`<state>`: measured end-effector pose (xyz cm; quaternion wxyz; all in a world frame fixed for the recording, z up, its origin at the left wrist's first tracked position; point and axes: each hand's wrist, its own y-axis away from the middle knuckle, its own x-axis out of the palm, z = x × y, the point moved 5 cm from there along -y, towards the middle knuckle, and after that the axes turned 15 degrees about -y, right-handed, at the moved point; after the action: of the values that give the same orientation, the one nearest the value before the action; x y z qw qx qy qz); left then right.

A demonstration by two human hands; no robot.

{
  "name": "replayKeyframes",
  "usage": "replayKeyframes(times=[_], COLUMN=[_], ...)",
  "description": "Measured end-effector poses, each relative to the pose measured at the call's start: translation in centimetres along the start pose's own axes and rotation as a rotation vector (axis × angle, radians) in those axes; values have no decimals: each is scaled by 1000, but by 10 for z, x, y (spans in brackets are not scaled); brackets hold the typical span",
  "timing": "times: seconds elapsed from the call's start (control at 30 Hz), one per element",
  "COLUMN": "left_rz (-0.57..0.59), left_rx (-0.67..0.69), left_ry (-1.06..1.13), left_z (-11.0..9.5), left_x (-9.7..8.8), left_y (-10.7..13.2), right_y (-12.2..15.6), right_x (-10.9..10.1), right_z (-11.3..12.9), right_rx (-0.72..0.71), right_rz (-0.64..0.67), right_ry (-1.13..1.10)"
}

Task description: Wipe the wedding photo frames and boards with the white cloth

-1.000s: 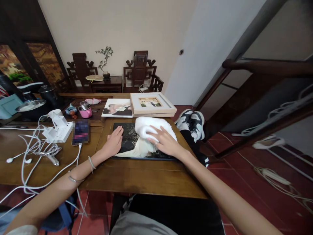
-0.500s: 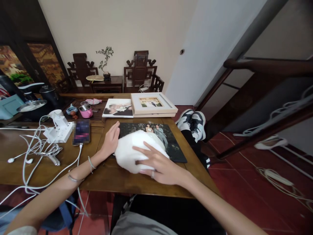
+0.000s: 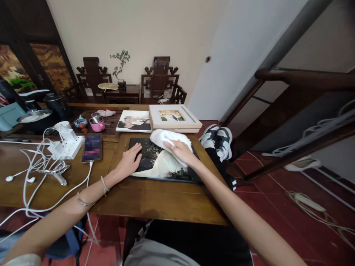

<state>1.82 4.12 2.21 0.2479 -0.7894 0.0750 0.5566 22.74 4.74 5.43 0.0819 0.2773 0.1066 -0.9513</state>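
A dark wedding photo panel (image 3: pixel 162 165) lies flat on the wooden table (image 3: pixel 130 199) in front of me. My left hand (image 3: pixel 129 159) rests on its left edge, fingers stretched out and apart. A bunched white cloth (image 3: pixel 163 137) covers the panel's upper right part, hiding the couple's upper bodies. My right hand (image 3: pixel 181 150) grips this cloth from above and presses it on the photo. Below the cloth the pale train of the dress shows.
Behind the panel lie a smaller photo (image 3: pixel 134 121) and a light-framed picture (image 3: pixel 191 120). To the left are a phone (image 3: pixel 92 147) on a cable, a white power strip (image 3: pixel 69 147), tangled cords and a pink cup (image 3: pixel 97 124). A person's sneakers (image 3: pixel 222 142) show beyond the table's right edge.
My right hand has moved the white cloth away from me, from the panel's near left part to its far right part, uncovering the dress. My left hand has shifted slightly, its fingers now lying flatter.
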Motion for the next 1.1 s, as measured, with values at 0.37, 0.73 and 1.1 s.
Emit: replayKeyframes(times=[0.37, 0.73, 1.1], left_rz=[-29, 19, 34], left_rx=[14, -47, -16], left_ry=[6, -6, -31], left_z=[-2, 4, 4], left_x=[-2, 4, 5], left_y=[-1, 2, 0], right_y=[-20, 89, 118], right_x=[16, -47, -33], right_z=[7, -39, -8], right_rx=[-68, -144, -213], right_rz=[107, 57, 269], right_ry=[-89, 248, 262])
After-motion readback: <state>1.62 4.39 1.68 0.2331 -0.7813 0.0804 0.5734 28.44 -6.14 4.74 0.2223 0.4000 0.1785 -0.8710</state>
